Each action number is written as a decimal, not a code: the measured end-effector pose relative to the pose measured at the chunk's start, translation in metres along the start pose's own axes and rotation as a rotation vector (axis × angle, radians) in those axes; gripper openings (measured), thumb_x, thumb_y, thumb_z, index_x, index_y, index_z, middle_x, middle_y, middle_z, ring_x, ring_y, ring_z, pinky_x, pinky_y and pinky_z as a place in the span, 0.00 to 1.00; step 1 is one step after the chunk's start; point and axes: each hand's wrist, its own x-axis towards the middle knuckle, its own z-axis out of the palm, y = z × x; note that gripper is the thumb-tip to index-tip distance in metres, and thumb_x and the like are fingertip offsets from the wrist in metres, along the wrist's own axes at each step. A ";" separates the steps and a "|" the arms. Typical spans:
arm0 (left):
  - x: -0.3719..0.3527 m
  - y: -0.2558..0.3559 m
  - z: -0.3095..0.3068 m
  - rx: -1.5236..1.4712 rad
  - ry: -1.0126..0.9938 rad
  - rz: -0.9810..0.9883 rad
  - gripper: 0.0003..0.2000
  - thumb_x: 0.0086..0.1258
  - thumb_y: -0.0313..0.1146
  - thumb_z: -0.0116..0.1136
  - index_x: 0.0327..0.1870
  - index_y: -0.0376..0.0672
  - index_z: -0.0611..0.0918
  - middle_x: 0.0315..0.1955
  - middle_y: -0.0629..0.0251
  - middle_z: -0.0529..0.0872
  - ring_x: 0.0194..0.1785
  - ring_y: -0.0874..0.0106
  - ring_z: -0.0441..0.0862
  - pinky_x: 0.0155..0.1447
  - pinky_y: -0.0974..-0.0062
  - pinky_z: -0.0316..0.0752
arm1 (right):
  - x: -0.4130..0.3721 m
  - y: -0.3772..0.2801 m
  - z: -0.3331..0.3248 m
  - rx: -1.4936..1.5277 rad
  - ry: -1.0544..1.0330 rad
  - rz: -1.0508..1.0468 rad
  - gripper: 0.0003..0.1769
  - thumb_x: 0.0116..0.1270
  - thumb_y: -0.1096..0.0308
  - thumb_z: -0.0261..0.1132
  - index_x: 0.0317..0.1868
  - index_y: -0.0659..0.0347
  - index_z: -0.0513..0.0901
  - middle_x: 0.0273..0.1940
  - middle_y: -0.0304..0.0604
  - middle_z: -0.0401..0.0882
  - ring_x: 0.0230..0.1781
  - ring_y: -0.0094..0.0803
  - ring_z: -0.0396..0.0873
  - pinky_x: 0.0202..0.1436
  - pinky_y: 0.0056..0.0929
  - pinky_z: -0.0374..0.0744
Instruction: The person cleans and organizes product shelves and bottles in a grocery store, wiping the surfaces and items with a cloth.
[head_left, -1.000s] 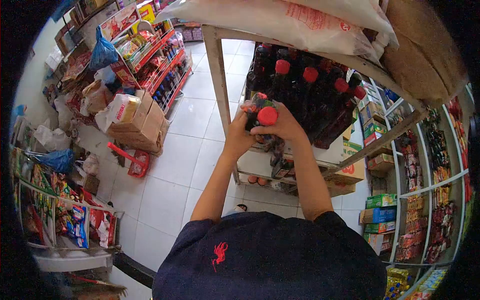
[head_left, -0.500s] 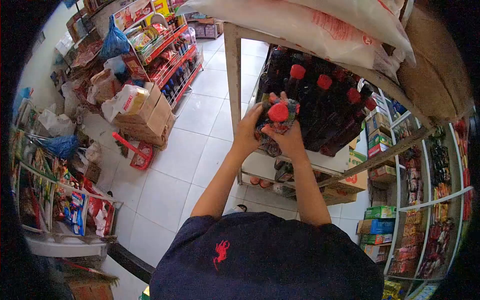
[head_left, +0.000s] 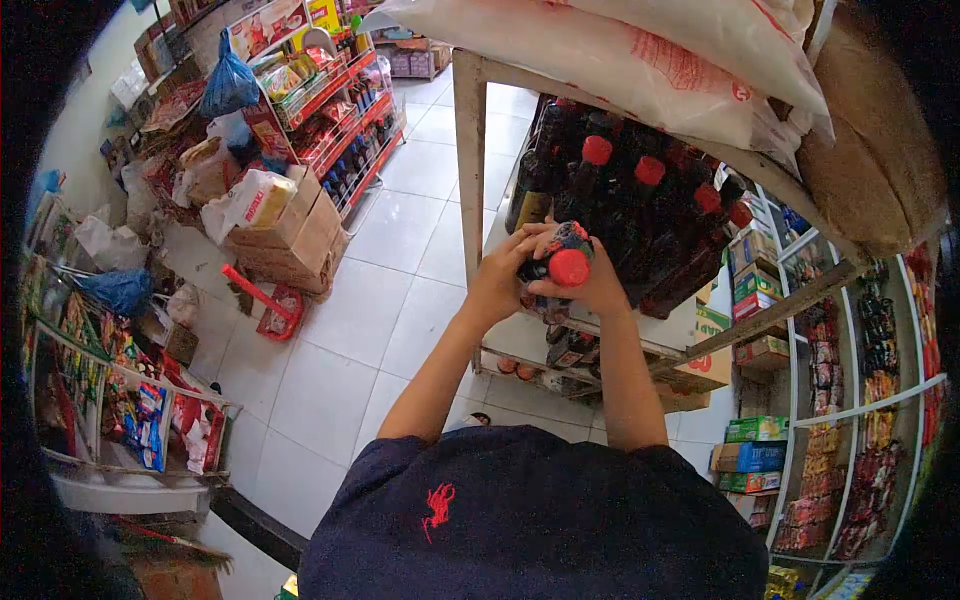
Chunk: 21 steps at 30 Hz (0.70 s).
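A dark bottle with a red cap (head_left: 569, 267) is held between both hands at the front of the rack shelf. My left hand (head_left: 503, 272) is closed round its left side. On the other side my right hand (head_left: 597, 283) has its fingers wrapped round the bottle. Something patterned, perhaps a cloth or wrapper (head_left: 572, 236), shows beside the cap, too small to identify. Behind the hands, several dark bottles with red caps (head_left: 650, 170) stand upright on the shelf (head_left: 665, 326).
A metal rack post (head_left: 469, 170) rises left of the hands. White sacks (head_left: 640, 60) lie on the shelf above. Cartons (head_left: 292, 235) and a red dustpan (head_left: 281, 312) are on the floor at left. Hanging packets (head_left: 880, 350) line the right side.
The held bottle has tilted, its cap moving lower and slightly right. Both hands have shifted their hold around it, the fingers now closer together.
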 end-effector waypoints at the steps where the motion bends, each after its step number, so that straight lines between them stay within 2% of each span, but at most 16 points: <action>1: 0.000 -0.004 0.002 -0.011 0.024 0.074 0.29 0.39 0.19 0.60 0.51 0.41 0.71 0.51 0.54 0.72 0.53 0.55 0.71 0.53 0.68 0.69 | -0.007 0.016 0.007 -0.067 0.121 0.087 0.20 0.36 0.68 0.74 0.31 0.59 0.75 0.37 0.37 0.77 0.47 0.35 0.73 0.63 0.37 0.60; 2: 0.000 -0.007 0.003 -0.024 0.048 0.147 0.30 0.40 0.19 0.59 0.52 0.42 0.71 0.52 0.53 0.71 0.54 0.55 0.70 0.54 0.68 0.68 | -0.013 0.030 0.010 -0.135 0.243 0.175 0.19 0.38 0.69 0.74 0.32 0.59 0.75 0.36 0.37 0.77 0.43 0.33 0.75 0.63 0.37 0.60; 3: -0.001 -0.004 0.004 -0.026 0.045 0.147 0.30 0.40 0.19 0.59 0.52 0.42 0.71 0.52 0.53 0.71 0.54 0.55 0.70 0.54 0.68 0.68 | -0.011 0.022 0.013 -0.135 0.245 0.178 0.19 0.38 0.69 0.74 0.32 0.59 0.75 0.36 0.37 0.77 0.43 0.33 0.75 0.63 0.37 0.60; 5: -0.003 0.004 0.005 0.010 0.154 0.036 0.31 0.42 0.19 0.57 0.55 0.43 0.69 0.54 0.53 0.69 0.56 0.55 0.69 0.56 0.69 0.66 | 0.000 -0.001 0.027 -0.034 0.389 0.008 0.22 0.42 0.66 0.74 0.37 0.64 0.75 0.38 0.42 0.76 0.38 0.31 0.75 0.46 0.29 0.73; 6: -0.005 0.003 0.009 0.010 0.152 0.034 0.31 0.42 0.19 0.57 0.55 0.43 0.69 0.54 0.53 0.69 0.56 0.55 0.69 0.56 0.69 0.66 | 0.002 -0.001 0.040 -0.032 0.391 0.010 0.22 0.42 0.66 0.74 0.37 0.64 0.75 0.38 0.42 0.76 0.38 0.31 0.75 0.46 0.29 0.73; 8: -0.008 -0.004 0.018 0.050 0.265 -0.007 0.31 0.43 0.19 0.56 0.56 0.43 0.69 0.54 0.53 0.69 0.56 0.55 0.69 0.56 0.69 0.66 | 0.006 0.002 0.062 0.241 0.867 0.118 0.22 0.42 0.67 0.73 0.37 0.63 0.75 0.34 0.41 0.77 0.35 0.28 0.76 0.44 0.26 0.73; 10: -0.008 0.001 0.014 0.062 0.263 -0.008 0.31 0.43 0.19 0.56 0.56 0.43 0.69 0.54 0.54 0.70 0.56 0.55 0.69 0.56 0.69 0.67 | 0.009 -0.007 0.057 0.256 0.859 0.106 0.21 0.41 0.67 0.73 0.36 0.62 0.76 0.32 0.38 0.77 0.34 0.26 0.75 0.43 0.25 0.73; 12: -0.007 -0.001 0.010 0.077 0.264 -0.009 0.31 0.42 0.20 0.57 0.55 0.44 0.69 0.54 0.54 0.70 0.55 0.56 0.69 0.55 0.69 0.67 | 0.008 -0.011 0.036 -0.018 0.523 0.062 0.22 0.39 0.66 0.74 0.36 0.62 0.75 0.33 0.38 0.77 0.34 0.25 0.75 0.42 0.25 0.73; 13: -0.006 -0.007 0.010 -0.038 0.224 -0.052 0.31 0.42 0.20 0.57 0.55 0.45 0.69 0.54 0.56 0.70 0.55 0.56 0.69 0.55 0.68 0.67 | 0.009 -0.007 0.022 -0.015 0.523 0.065 0.22 0.39 0.66 0.74 0.36 0.62 0.75 0.33 0.38 0.77 0.34 0.25 0.75 0.42 0.25 0.73; 15: -0.005 -0.008 0.008 -0.154 0.180 -0.100 0.32 0.41 0.20 0.58 0.55 0.46 0.70 0.54 0.57 0.70 0.55 0.57 0.69 0.55 0.68 0.67 | 0.014 0.002 -0.003 0.020 -0.027 0.058 0.18 0.41 0.72 0.73 0.33 0.61 0.75 0.34 0.36 0.76 0.36 0.23 0.73 0.51 0.27 0.69; 16: -0.002 -0.003 0.005 -0.076 0.163 -0.059 0.32 0.41 0.20 0.58 0.55 0.46 0.70 0.55 0.58 0.70 0.55 0.57 0.69 0.55 0.68 0.68 | 0.011 0.008 -0.003 0.021 -0.026 0.059 0.18 0.41 0.72 0.73 0.33 0.61 0.75 0.34 0.36 0.76 0.36 0.23 0.73 0.51 0.27 0.69; 17: -0.001 -0.001 0.003 0.002 0.147 -0.017 0.32 0.41 0.20 0.58 0.55 0.47 0.70 0.55 0.59 0.70 0.55 0.57 0.69 0.56 0.67 0.68 | 0.008 0.019 -0.001 0.062 0.068 0.130 0.18 0.41 0.72 0.73 0.33 0.61 0.75 0.34 0.35 0.76 0.36 0.23 0.73 0.50 0.27 0.69; 18: -0.001 -0.001 0.003 0.004 0.149 -0.015 0.32 0.41 0.20 0.58 0.55 0.47 0.70 0.55 0.59 0.70 0.55 0.57 0.69 0.56 0.67 0.68 | 0.006 0.025 0.001 0.102 0.160 0.198 0.18 0.40 0.72 0.73 0.33 0.61 0.75 0.33 0.35 0.76 0.36 0.22 0.73 0.49 0.26 0.70; 19: -0.001 -0.002 0.003 -0.038 0.134 -0.037 0.33 0.40 0.20 0.59 0.55 0.46 0.69 0.55 0.60 0.70 0.55 0.58 0.69 0.56 0.68 0.67 | 0.009 0.013 0.008 0.098 0.155 0.191 0.18 0.40 0.72 0.73 0.33 0.61 0.75 0.33 0.35 0.76 0.36 0.22 0.73 0.49 0.26 0.70; 21: 0.003 -0.009 0.007 -0.080 0.128 -0.052 0.34 0.39 0.20 0.60 0.55 0.45 0.69 0.56 0.61 0.70 0.55 0.58 0.69 0.56 0.69 0.67 | 0.011 -0.012 0.032 0.137 0.562 0.164 0.18 0.41 0.72 0.73 0.33 0.61 0.75 0.34 0.35 0.75 0.36 0.23 0.73 0.46 0.26 0.71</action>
